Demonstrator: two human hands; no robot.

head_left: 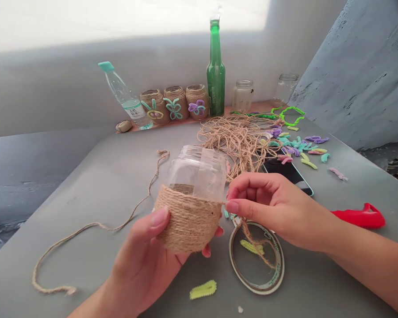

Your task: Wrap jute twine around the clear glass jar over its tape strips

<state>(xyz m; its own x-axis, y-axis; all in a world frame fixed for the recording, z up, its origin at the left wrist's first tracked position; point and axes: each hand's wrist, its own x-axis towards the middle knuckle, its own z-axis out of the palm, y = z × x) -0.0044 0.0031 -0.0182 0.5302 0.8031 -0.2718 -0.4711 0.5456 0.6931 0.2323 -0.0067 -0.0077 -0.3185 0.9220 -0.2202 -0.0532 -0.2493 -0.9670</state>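
Observation:
My left hand (142, 251) grips a glass jar (197, 172) from below, its thumb pressed on the lower half. Tight coils of jute twine (187, 218) wrap that lower half, while the upper glass stays bare with a strip of clear tape. My right hand (272, 212) pinches a short twine strand at the jar's edge. That strand hangs down over an oval metal lid ring (257, 282). A long loose twine tail (86, 227) trails left across the grey table (86, 190).
A tangled twine heap (239, 141) lies behind the jar, beside a smartphone (285, 172) and scattered pipe-cleaner pieces (295, 143). Red scissor handles (360, 216) sit right. Along the back stand twine-wrapped jars (175, 104), a green glass bottle (215, 75) and a plastic water bottle (126, 97).

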